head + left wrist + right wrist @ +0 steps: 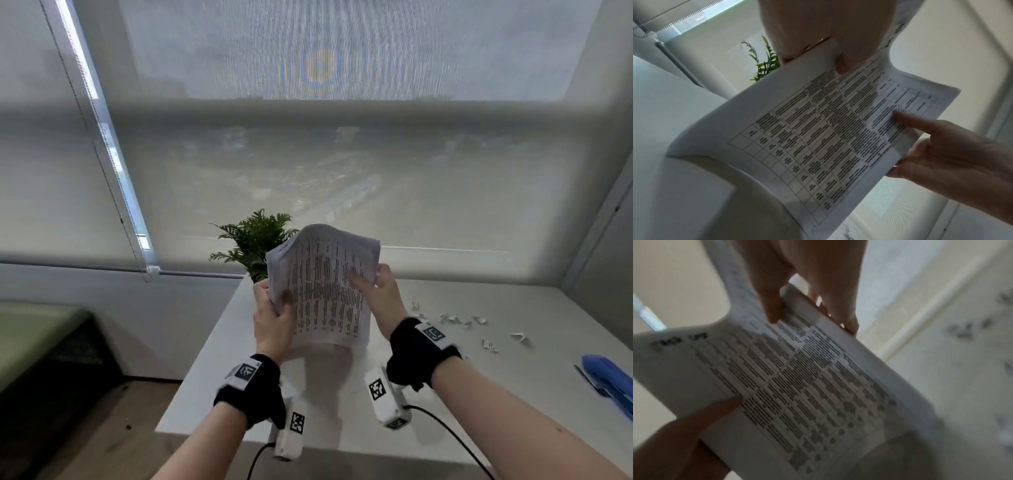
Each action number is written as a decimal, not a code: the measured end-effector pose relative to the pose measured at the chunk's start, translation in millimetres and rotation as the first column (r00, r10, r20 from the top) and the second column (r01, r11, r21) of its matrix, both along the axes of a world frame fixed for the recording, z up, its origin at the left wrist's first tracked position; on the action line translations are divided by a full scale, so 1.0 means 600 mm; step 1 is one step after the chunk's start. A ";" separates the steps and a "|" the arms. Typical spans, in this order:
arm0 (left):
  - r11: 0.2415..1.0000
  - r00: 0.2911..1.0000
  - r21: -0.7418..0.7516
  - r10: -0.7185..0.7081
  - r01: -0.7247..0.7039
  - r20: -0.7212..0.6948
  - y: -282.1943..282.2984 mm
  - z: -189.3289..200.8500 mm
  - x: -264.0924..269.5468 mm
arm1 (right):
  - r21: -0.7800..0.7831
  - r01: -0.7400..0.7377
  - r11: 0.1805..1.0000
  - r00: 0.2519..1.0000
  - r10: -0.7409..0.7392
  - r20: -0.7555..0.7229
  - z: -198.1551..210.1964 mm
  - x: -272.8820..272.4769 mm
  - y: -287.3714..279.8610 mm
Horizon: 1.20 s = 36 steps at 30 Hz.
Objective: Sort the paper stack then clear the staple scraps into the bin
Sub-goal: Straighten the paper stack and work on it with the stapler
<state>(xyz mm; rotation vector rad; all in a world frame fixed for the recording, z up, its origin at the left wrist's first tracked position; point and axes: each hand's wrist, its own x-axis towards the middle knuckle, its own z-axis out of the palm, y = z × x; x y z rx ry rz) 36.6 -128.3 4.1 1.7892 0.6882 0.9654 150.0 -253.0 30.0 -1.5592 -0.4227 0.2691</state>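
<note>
white printed paper stack (325, 291) is held upright above the tabletop (445, 383), left hand (272, 318) and right hand (376, 291) pinching its side edges; staple scraps (459, 320) lie to the right.

We pinch the printed paper stack (797, 386) by its edge with our right hand (807, 280); our left hand (684, 434) holds the opposite side, scraps (962, 331) blurred beyond.

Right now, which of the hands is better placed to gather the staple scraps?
Probably the right hand: the staple scraps lie on its side of the table; both hands hold the paper stack.
</note>
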 end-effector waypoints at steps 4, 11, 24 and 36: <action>0.999 1.000 -0.051 0.003 -0.004 -0.008 0.011 0.004 0.005 | -0.043 0.181 0.983 0.904 -0.149 0.401 0.036 0.010 -0.002; 0.994 1.000 -0.107 -0.019 0.021 0.019 0.021 0.006 0.004 | -0.367 0.356 0.859 0.514 0.148 0.845 0.079 0.015 0.005; 0.978 0.985 -0.158 -0.114 0.135 0.132 0.042 0.012 0.003 | 0.235 -0.034 0.971 0.994 0.058 -0.095 0.042 0.037 0.018; 0.988 0.962 -0.086 0.143 -0.126 0.233 0.056 0.113 0.058 | 0.168 -0.102 0.980 0.992 0.113 -0.056 0.022 0.060 0.022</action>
